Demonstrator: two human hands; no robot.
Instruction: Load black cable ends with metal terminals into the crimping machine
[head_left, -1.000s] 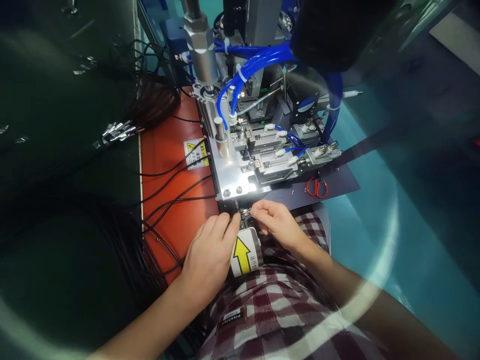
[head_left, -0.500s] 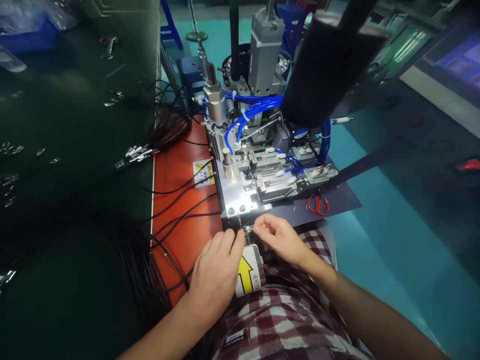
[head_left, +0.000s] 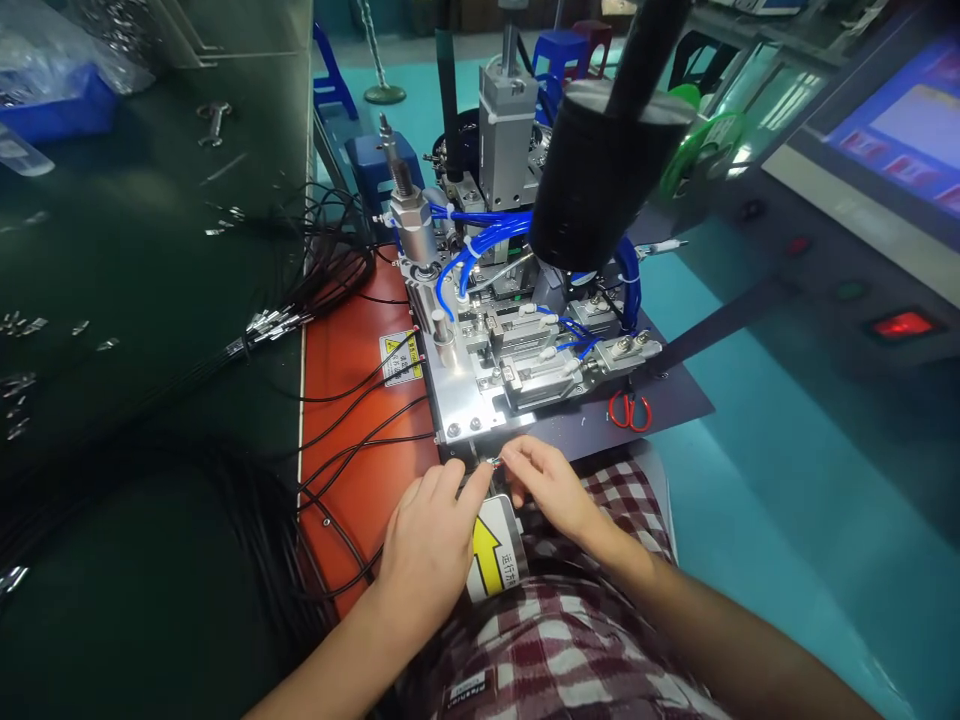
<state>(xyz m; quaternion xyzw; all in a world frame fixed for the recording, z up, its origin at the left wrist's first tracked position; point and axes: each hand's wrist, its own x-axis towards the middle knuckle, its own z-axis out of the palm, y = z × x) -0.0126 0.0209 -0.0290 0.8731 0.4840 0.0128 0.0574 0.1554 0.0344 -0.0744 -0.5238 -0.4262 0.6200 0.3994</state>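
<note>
My left hand (head_left: 429,540) is closed at the front of the machine, its thumb and fingertips together on a black cable (head_left: 351,583) that runs in under the hand. Just past the left thumb, thin wire ends (head_left: 494,462) show, small and partly hidden. My right hand (head_left: 549,487) pinches them between thumb and fingers. Both hands meet at the near edge of the metal machine plate (head_left: 459,405). Below them lies a white label (head_left: 489,560) with a yellow arrow. Where exactly the cable ends is hidden by my fingers.
Blue air tubes (head_left: 487,240) and a black cylinder (head_left: 596,175) rise above the machine. Red-handled scissors (head_left: 630,411) lie to the right. Black cables with metal-tipped ends (head_left: 274,325) and a wrench (head_left: 216,124) are on the dark table at left. Right stands a panel with a red button (head_left: 904,325).
The view has shifted slightly, so the machine appears a little further left and lower. My hands stay together at the same spot, the right one's fingers moving slightly over the wire ends.
</note>
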